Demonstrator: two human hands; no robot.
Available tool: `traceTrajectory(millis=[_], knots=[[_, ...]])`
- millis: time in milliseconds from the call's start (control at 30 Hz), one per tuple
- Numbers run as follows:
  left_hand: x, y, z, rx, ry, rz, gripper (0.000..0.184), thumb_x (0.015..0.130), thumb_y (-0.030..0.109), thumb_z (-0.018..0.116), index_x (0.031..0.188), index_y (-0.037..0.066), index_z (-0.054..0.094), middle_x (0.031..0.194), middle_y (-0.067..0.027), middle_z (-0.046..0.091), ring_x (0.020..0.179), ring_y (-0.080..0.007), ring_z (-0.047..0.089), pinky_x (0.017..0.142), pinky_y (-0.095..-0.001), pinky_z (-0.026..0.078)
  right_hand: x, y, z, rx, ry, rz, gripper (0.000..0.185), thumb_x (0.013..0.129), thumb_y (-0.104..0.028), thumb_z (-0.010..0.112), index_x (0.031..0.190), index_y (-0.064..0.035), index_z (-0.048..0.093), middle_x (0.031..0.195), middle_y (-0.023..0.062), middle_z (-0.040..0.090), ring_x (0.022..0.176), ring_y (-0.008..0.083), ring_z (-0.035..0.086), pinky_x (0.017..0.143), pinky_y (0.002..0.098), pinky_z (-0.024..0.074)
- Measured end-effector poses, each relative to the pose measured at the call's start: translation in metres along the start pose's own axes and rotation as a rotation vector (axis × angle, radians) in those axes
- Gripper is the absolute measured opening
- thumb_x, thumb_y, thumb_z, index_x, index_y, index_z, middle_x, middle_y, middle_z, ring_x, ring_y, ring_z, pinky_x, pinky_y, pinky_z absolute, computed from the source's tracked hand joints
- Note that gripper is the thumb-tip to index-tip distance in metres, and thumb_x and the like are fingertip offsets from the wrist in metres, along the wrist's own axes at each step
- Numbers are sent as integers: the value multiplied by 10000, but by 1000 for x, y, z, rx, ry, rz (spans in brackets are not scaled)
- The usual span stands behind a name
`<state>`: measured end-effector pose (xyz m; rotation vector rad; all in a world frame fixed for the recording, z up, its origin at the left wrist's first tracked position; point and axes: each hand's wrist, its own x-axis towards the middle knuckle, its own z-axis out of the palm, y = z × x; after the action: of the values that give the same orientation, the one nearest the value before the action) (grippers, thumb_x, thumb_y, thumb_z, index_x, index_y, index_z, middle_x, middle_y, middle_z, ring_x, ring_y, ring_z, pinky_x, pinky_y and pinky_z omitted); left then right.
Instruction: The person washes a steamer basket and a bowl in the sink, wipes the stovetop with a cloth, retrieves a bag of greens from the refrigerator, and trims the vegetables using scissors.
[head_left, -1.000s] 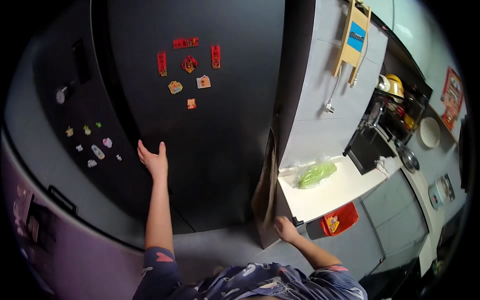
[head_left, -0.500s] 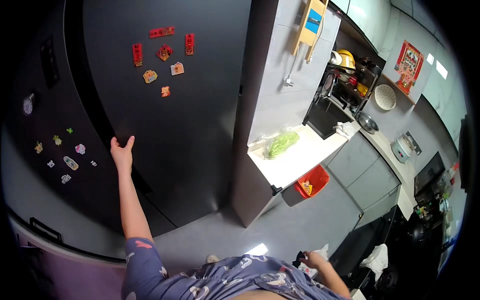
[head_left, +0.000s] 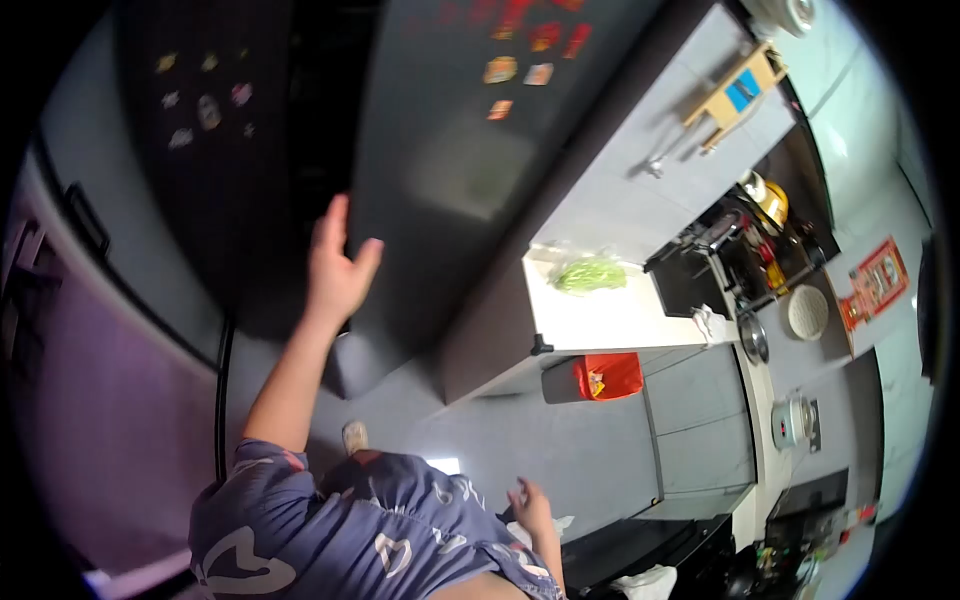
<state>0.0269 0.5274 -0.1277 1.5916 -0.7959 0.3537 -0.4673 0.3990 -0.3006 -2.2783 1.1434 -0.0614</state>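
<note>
My left hand [head_left: 340,272] is at the free edge of a dark refrigerator door [head_left: 440,190], fingers in the dark gap and thumb over the door's front. This door stands partly open, with red and yellow magnets [head_left: 500,70] blurred on its upper part. Left of the gap is the other dark door [head_left: 205,190], which carries several small magnets. My right hand [head_left: 533,505] hangs low by my side, its fingers loosely apart with nothing visible between them. White material [head_left: 563,524] shows beside that wrist; what it is I cannot make out.
A wrapped leafy vegetable [head_left: 590,275] lies on the white counter [head_left: 570,320] to the right. Under the counter hangs a bin with a red liner [head_left: 615,376]. Farther right are a dark sink [head_left: 690,285], a metal bowl [head_left: 753,338] and a light cooker [head_left: 792,422].
The refrigerator door has swung open with my left hand at its edge, and a dark gap has widened. My view has turned and shifted. My right hand is apart from the black item.
</note>
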Motion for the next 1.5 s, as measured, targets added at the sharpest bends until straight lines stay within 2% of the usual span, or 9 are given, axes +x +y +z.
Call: traceTrajectory(millis=[167, 267, 367, 700, 800, 933, 1100, 1333, 1500], knots=[[-105, 89, 6, -100, -295, 135, 760, 778, 55, 701, 1447, 36, 342, 1507, -151, 342, 1387, -291, 345, 1074, -382, 359, 72, -89, -62, 203, 162, -503, 458, 858, -158, 697, 1249, 9, 526, 1261, 222, 539, 1129, 362, 556, 888, 387, 483], [-160, 104, -3, -358, -859, 39, 460, 829, 83, 659, 1278, 48, 566, 1282, -126, 594, 1206, -262, 558, 1012, -358, 444, 102, -148, -100, 372, 218, -664, 730, 834, -132, 700, 1451, -27, 323, 1489, 178, 333, 1363, 316, 351, 1070, 417, 344], [-198, 87, -16, -210, -1200, -61, 391, 857, 102, 635, 1243, 55, 593, 1205, -127, 638, 1114, -271, 613, 960, -368, 479, 123, -193, -113, 892, 140, -694, 815, 964, -400, 523, 1530, -94, 22, 1591, 135, 84, 1444, 309, 193, 1134, 445, 221], [-247, -48, -41, -189, -978, -619, 317, 877, 53, 581, 1191, 21, 609, 1085, -130, 674, 1014, -194, 649, 896, -312, 507, 177, -102, -126, 1474, 458, -236, 645, 887, -692, 463, 1219, -140, 489, 1171, -5, 535, 1119, 171, 498, 961, 374, 404], [-210, -96, -19, -290, -893, -696, 303, 880, 8, 578, 1180, -33, 589, 1070, -132, 669, 1032, -179, 636, 910, -304, 495, 174, -117, -129, 1472, 589, -230, 602, 866, -721, 466, 1067, -154, 500, 1097, -13, 540, 1067, 164, 513, 928, 364, 417], [-150, -187, 27, -288, -732, -759, 285, 893, 68, 598, 1162, -25, 603, 1067, -113, 671, 1008, -176, 632, 878, -296, 495, 189, -70, -108, 1413, 718, -174, 981, 794, -837, 375, 1467, -126, 304, 1462, 67, 369, 1325, 252, 362, 1075, 481, 308], [-54, -323, 79, -290, -494, -932, 249, 917, 118, 609, 1155, 42, 607, 961, -24, 653, 874, -105, 601, 760, -262, 486, 177, -76, -105, 1270, 962, -143, 975, 792, -825, 385, 1465, -123, 300, 1462, 78, 367, 1321, 259, 360, 1066, 492, 323], [76, -551, 191, 91, -347, -655, 399, 814, 221, 686, 1138, 7, 596, 976, -145, 663, 901, -277, 643, 823, -353, 494, 158, -105, -103, 1014, 1314, -26, 940, 806, -791, 394, 1453, -114, 312, 1449, 87, 379, 1305, 265, 376, 1057, 491, 336], [175, -556, 254, 345, -399, -767, 630, 752, 349, 736, 1215, -44, 569, 1190, -232, 624, 1104, -374, 599, 923, -419, 457, 136, -121, -100, 896, 1445, 57, 914, 817, -767, 401, 1444, -107, 320, 1439, 93, 388, 1294, 269, 387, 1051, 490, 345]])
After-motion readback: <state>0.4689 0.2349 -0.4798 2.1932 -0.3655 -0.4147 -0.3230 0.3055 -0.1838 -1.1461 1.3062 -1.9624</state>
